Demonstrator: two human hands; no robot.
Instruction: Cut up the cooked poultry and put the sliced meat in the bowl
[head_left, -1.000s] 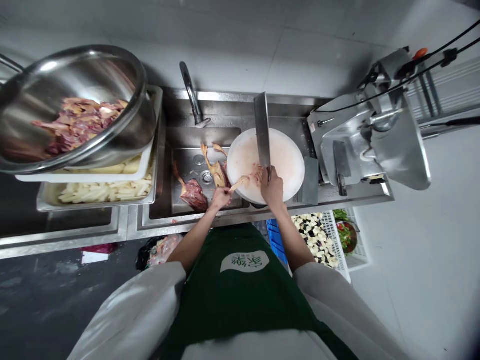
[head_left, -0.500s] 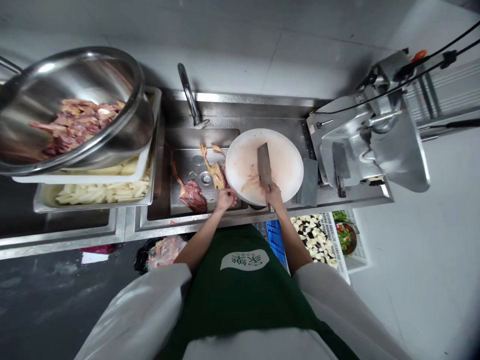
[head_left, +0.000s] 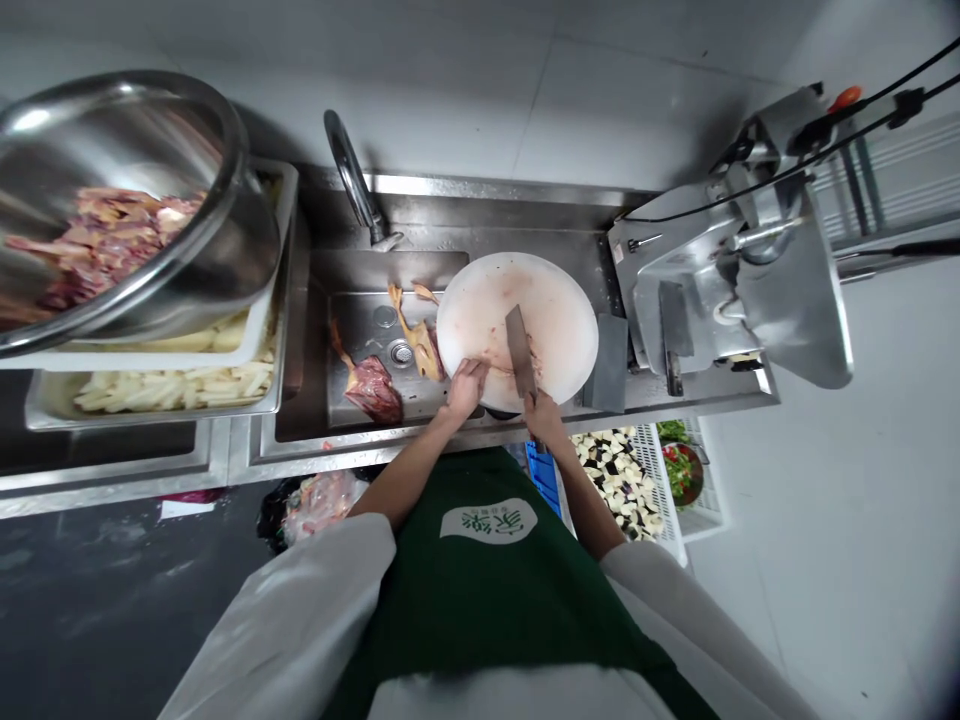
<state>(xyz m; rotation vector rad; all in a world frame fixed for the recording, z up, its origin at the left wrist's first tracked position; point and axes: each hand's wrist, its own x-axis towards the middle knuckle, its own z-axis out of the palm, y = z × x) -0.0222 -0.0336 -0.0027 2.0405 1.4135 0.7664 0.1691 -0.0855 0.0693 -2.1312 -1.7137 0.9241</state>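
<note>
A round white cutting board (head_left: 559, 300) rests over the right part of a steel sink (head_left: 352, 400). My right hand (head_left: 541, 413) grips the handle of a cleaver (head_left: 519, 350), whose blade lies low on the board across pieces of raw poultry. My left hand (head_left: 466, 385) is closed on the meat at the board's near left edge, just beside the blade. More raw poultry (head_left: 373, 385) and pale feet (head_left: 415, 335) lie in the sink basin by the drain.
A big steel bowl (head_left: 187, 250) of chopped raw meat sits at the left on trays of cut pale vegetable sticks (head_left: 165, 388). The tap (head_left: 352, 185) stands behind the sink. A meat slicer (head_left: 742, 270) is at the right. Below, a white crate holds diced eggplant (head_left: 622, 480).
The cleaver came down from its raised position onto the board. My left hand moved right from the sink edge onto the meat. The view shifted slightly left.
</note>
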